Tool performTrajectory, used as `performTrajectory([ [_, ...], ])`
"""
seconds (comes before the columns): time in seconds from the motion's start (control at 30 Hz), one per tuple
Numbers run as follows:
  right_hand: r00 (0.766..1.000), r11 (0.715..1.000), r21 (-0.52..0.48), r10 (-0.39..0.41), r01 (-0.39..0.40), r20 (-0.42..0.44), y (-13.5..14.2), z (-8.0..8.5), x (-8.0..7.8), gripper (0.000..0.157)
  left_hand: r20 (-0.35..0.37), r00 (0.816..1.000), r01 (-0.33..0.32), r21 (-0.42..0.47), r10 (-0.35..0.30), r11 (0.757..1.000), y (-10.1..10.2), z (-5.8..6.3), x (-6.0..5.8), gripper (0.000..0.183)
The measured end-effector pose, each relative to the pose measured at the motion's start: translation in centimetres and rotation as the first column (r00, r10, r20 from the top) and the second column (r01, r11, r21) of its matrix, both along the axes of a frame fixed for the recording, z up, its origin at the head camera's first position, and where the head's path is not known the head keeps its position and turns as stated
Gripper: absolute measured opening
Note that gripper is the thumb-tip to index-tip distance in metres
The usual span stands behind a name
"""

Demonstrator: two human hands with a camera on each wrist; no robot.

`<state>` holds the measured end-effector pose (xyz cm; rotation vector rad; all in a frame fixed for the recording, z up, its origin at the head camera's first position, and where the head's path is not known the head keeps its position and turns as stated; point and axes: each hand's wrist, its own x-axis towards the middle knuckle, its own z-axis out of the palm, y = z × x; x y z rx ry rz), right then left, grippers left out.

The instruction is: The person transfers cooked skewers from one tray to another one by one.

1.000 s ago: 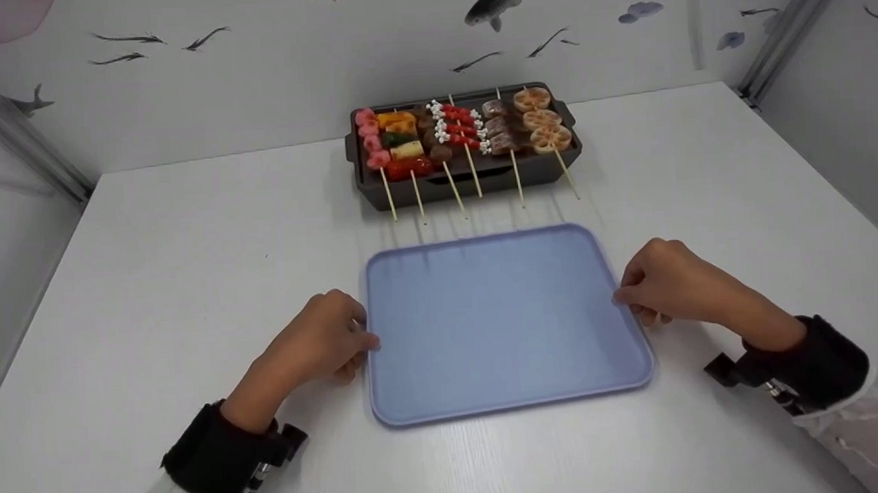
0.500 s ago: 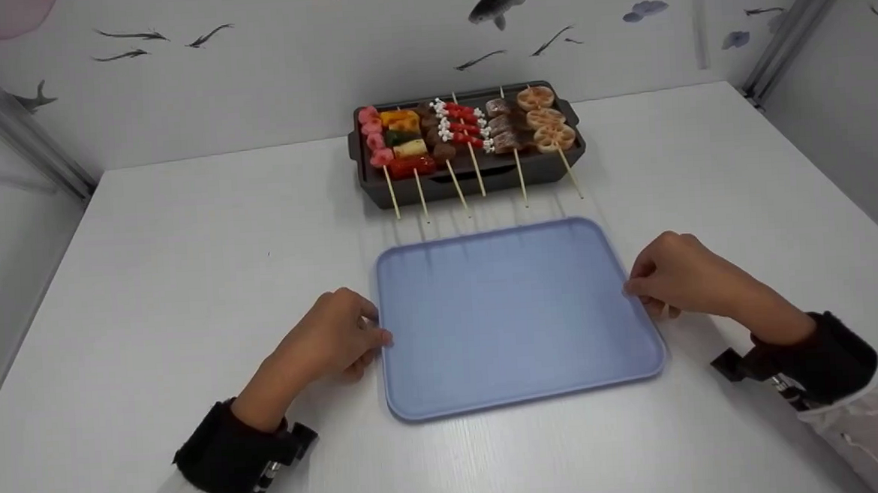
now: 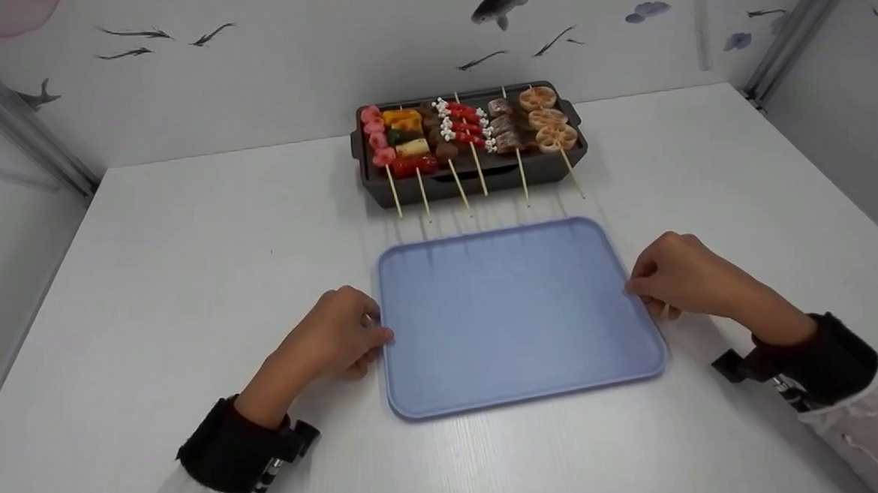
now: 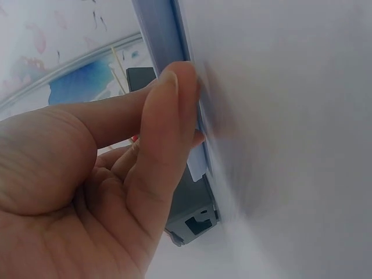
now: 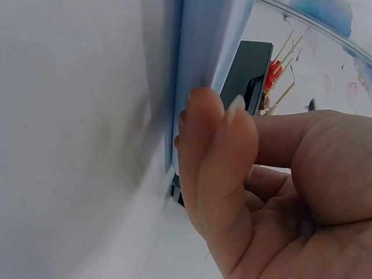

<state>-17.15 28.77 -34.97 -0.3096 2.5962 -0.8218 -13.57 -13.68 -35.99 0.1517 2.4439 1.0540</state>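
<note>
A shallow light-blue rectangular tray lies in front of me in the head view, bare on its upper face. My left hand pinches its left rim, thumb on top and fingers curled at the outer side. On the opposite rim my right hand does the same with thumb and fingers. In the left wrist view the left hand has its fingertips at the tray's edge. The right wrist view shows the right hand at the tray's edge, its fingers partly under it.
Behind the tray stands a dark grill box with several skewers of food lying across it, such as lotus-root slices and pink pieces. Their sticks overhang the front toward the tray. A patterned wall closes off the white table.
Both hands have shifted the tray a little to the right and slightly away from me. In the last half second it has hardly moved. The grips look the same.
</note>
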Motion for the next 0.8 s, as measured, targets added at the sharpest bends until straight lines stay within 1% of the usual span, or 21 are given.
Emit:
performTrajectory([
  [0.17, 1.0, 1.0, -0.009, -0.01, 0.011, 0.005, 0.01, -0.01, 0.0, 0.015, 0.006, 1.0, -0.009, -0.005, 0.01, 1.0, 0.12, -0.03, -0.13, 0.012],
  [0.37, 1.0, 1.0, -0.011, -0.01, 0.009, -0.006, -0.07, 0.0, -0.03, 0.016, 0.008, 1.0, -0.015, -0.005, 0.015, 1.0, 0.06, -0.04, -0.26, 0.011],
  [0.57, 1.0, 1.0, -0.005, -0.008, 0.008, -0.002, -0.06, -0.03, -0.1, 0.017, -0.013, 1.0, -0.017, -0.015, 0.017, 1.0, 0.19, -0.02, -0.2, 0.006],
  [0.8, 1.0, 1.0, 0.001, -0.011, 0.011, 0.005, -0.02, -0.1, -0.12, 0.017, -0.005, 1.0, -0.025, -0.008, 0.025, 1.0, 0.42, 0.01, -0.12, 0.007],
])
